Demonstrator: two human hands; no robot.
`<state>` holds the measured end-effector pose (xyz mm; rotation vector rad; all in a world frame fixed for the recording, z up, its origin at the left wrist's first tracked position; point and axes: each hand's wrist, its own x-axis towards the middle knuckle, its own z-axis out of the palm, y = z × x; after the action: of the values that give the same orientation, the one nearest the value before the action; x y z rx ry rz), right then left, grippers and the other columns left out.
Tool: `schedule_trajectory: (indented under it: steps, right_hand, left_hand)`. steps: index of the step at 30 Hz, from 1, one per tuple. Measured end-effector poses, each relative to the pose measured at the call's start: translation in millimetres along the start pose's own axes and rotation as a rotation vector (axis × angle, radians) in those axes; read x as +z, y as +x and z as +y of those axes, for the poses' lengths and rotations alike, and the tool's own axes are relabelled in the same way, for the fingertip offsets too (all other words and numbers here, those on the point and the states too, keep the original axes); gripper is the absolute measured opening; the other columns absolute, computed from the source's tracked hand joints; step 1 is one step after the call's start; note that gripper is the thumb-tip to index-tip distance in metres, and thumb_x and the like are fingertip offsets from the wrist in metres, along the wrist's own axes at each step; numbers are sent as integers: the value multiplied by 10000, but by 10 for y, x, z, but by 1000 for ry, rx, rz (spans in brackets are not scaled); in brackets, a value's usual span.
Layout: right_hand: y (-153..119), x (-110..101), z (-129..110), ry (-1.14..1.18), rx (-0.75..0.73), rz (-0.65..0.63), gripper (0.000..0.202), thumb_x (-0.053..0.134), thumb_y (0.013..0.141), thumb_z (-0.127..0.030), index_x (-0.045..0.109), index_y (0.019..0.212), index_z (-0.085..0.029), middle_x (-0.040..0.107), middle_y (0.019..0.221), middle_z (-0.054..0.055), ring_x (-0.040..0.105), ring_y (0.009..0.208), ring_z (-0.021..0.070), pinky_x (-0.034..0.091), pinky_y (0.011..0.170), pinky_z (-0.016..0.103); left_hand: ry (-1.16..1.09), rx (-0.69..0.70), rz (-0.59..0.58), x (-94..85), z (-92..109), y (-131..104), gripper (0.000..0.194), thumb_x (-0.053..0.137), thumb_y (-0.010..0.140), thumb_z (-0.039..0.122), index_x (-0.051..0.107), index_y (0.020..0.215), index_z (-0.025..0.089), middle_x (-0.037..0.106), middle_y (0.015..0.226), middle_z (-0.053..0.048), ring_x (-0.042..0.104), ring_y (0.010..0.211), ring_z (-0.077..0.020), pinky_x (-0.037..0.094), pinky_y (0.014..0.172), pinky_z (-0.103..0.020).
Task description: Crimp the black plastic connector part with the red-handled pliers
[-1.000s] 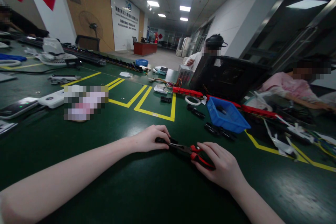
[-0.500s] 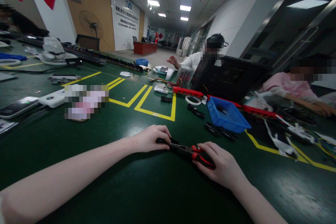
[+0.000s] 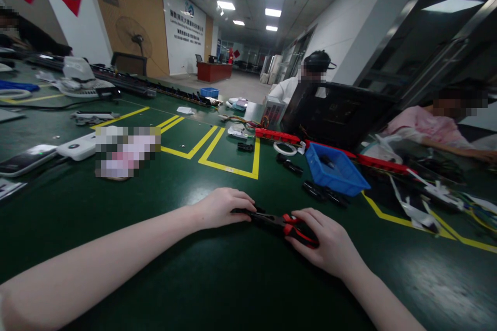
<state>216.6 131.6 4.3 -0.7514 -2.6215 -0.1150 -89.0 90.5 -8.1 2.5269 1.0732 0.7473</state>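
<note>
My right hand (image 3: 326,240) is wrapped round the red and black handles of long-nose pliers (image 3: 277,221). Their jaws point left and reach the fingertips of my left hand (image 3: 227,208). Between its fingers, my left hand pinches a small black part (image 3: 237,211), mostly hidden by the fingers, so its kind cannot be made out. The plier tips meet this part, but whether they grip it is too small to tell. Both hands are low over the green table (image 3: 217,279).
Right of centre stands a blue tray (image 3: 337,178) with a dark item inside. Black parts (image 3: 324,194) lie before it, and a white ring (image 3: 285,149) beside it. A phone (image 3: 128,155) rests at left. Beyond a large black case (image 3: 334,114) sits a person (image 3: 285,88); another (image 3: 419,124) works at right.
My left hand has shifted and turned slightly at the black part. The pliers and my right hand stay nearly still. The person behind the black case has lowered a raised hand out of sight.
</note>
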Motion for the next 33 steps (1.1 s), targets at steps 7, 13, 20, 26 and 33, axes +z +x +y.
schedule_trajectory:
  steps: [7, 13, 20, 26, 33]
  right_hand:
    - [-20, -17, 97, -61, -9, 52, 411, 640, 843, -407, 567, 1182, -187, 664, 1084, 113, 665, 941, 240, 572, 776, 371]
    - [-17, 28, 62, -120, -47, 131, 460, 655, 829, -405, 567, 1211, -164, 646, 1114, 135, 646, 987, 263, 564, 809, 391]
    - [-13, 23, 24, -119, -94, 142, 409, 643, 837, -378, 568, 1172, -155, 659, 1052, 130, 662, 914, 239, 572, 751, 356]
    - [2, 13, 18, -108, -125, 118, 401, 632, 844, -369, 553, 1167, -146, 663, 1036, 138, 674, 889, 234, 585, 731, 346]
    - [-10, -2, 77, -112, -155, 110, 390, 608, 870, -399, 548, 1177, -166, 666, 1042, 132, 686, 890, 227, 601, 732, 334]
  left_hand:
    - [-80, -22, 14, -23, 10, 1, 177, 672, 879, 182, 693, 1054, 203, 652, 1183, -47, 646, 1039, -197, 524, 873, -307]
    - [-145, -22, 11, -21, -15, -7, 140, 678, 869, 161, 709, 1002, 192, 630, 1173, -58, 634, 1035, -198, 520, 878, -310]
    - [-148, -23, 5, -10, -31, 5, 140, 686, 859, 154, 713, 994, 182, 626, 1155, -64, 628, 1018, -201, 516, 862, -324]
    - [-149, -22, 7, 0, -40, 8, 121, 691, 860, 169, 717, 978, 180, 626, 1149, -61, 628, 1011, -196, 510, 863, -313]
    - [-103, 9, 15, -15, -52, 6, 120, 687, 874, 214, 724, 987, 195, 632, 1169, -65, 630, 1032, -205, 496, 868, -314]
